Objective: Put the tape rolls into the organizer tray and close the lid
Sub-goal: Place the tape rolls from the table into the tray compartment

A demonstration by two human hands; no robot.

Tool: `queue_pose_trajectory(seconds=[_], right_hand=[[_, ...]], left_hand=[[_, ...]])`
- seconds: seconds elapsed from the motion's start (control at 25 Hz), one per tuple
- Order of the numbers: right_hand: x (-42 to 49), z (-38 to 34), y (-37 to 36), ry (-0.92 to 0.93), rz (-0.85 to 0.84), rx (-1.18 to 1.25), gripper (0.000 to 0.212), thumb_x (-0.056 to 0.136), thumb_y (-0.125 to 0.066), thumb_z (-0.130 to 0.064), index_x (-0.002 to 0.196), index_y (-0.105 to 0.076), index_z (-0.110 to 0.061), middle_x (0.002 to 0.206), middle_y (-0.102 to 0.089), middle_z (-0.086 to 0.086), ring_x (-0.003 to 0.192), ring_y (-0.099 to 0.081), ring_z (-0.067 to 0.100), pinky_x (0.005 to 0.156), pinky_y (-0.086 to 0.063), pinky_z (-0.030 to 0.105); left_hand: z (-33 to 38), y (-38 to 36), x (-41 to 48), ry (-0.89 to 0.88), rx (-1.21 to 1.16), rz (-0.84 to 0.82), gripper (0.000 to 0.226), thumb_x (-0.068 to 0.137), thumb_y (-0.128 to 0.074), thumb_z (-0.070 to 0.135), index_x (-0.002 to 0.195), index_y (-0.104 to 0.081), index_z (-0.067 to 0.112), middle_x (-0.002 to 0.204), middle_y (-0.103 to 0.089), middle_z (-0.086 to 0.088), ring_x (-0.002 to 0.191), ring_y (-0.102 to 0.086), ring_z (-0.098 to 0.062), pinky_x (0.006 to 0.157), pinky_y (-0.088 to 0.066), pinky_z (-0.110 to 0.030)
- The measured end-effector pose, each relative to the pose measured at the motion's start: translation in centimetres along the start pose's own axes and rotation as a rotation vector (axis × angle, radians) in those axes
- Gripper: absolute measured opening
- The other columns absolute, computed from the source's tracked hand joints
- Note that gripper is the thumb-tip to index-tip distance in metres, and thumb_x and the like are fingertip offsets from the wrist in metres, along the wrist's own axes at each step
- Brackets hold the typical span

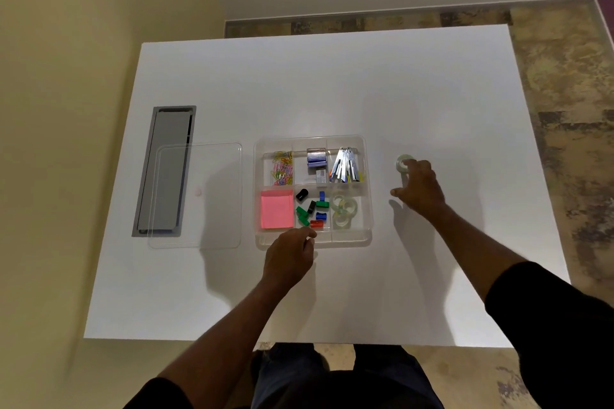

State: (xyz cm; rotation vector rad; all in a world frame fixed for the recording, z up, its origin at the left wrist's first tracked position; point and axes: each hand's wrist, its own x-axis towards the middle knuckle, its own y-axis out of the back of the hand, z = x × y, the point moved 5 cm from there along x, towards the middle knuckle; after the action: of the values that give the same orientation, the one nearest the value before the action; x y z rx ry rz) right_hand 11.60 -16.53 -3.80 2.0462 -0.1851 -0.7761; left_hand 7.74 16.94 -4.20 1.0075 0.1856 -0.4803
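Observation:
A clear organizer tray (pixel 368 196) sits mid-table with its lid off. Several clear tape rolls (pixel 345 209) lie in its near right compartment. One more clear tape roll (pixel 402 163) rests on the table to the right of the tray. My right hand (pixel 419 188) hovers over that roll, fingers spread, with the fingertips at its edge. My left hand (pixel 289 254) rests at the tray's near edge, fingers loosely curled, holding nothing. The clear lid (pixel 196 196) lies flat on the table to the left of the tray.
Other tray compartments hold coloured paper clips (pixel 282 168), a pink sticky-note pad (pixel 276 211), small coloured clips (pixel 312 207), staple boxes (pixel 316 159) and pens (pixel 345 165). A grey cable hatch (pixel 166 143) is set into the white table (pixel 315 86), partly under the lid.

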Motion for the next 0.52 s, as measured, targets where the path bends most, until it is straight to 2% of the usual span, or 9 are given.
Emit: queue_pose_trajectory(seconds=[0.12,0.24,0.36,0.44,0.52], right_hand=[[1.5,0.5,0.4,0.016,-0.105,-0.107,0.099,0.082,-0.092,-0.020,0.162,-0.033,-0.016,0.167,-0.026,0.020,0.151,-0.038,0.045,0.117,-0.048,0.056],[2.7,0.0,0.2,0.107,-0.165,-0.242,0.106,0.085,-0.090,-0.021,0.168,-0.024,-0.023,0.175,-0.015,0.017,0.157,-0.032,0.043,0.118,-0.049,0.059],[3.3,-0.3,-0.3,0.178,-0.150,-0.364,0.080,0.093,-0.078,-0.011,0.162,-0.038,-0.020,0.169,-0.028,0.016,0.152,-0.037,0.043,0.107,-0.057,0.059],[2.9,-0.6,-0.4,0.217,-0.083,-0.423,0.046,0.098,-0.065,-0.002,0.142,-0.055,-0.011,0.148,-0.046,0.018,0.138,-0.049,0.042,0.094,-0.063,0.057],[2.0,-0.6,-0.6,0.224,-0.028,-0.445,0.022,0.100,-0.056,0.002,0.121,-0.063,-0.005,0.126,-0.055,0.019,0.121,-0.057,0.040,0.084,-0.066,0.054]], left_hand=[[0.2,-0.2,0.5,-0.009,0.005,0.006,0.025,0.105,-0.061,0.021,0.126,-0.075,0.019,0.117,-0.082,-0.005,0.099,-0.075,-0.021,0.081,-0.064,-0.041],[0.3,-0.5,0.9,-0.014,0.007,0.007,0.024,0.105,-0.062,0.020,0.125,-0.076,0.017,0.114,-0.083,-0.005,0.088,-0.071,-0.016,0.073,-0.058,-0.030],[0.4,-0.6,1.4,-0.010,-0.009,0.010,0.024,0.105,-0.063,0.019,0.124,-0.076,0.016,0.113,-0.082,-0.005,0.083,-0.067,-0.012,0.068,-0.049,-0.022],[0.5,-0.6,1.7,-0.004,-0.014,0.007,0.025,0.105,-0.063,0.018,0.126,-0.076,0.016,0.115,-0.082,-0.006,0.085,-0.070,-0.015,0.071,-0.052,-0.024],[0.5,-0.5,1.8,-0.004,-0.015,0.005,0.026,0.105,-0.063,0.018,0.126,-0.076,0.015,0.115,-0.082,-0.007,0.085,-0.070,-0.015,0.072,-0.053,-0.025]])
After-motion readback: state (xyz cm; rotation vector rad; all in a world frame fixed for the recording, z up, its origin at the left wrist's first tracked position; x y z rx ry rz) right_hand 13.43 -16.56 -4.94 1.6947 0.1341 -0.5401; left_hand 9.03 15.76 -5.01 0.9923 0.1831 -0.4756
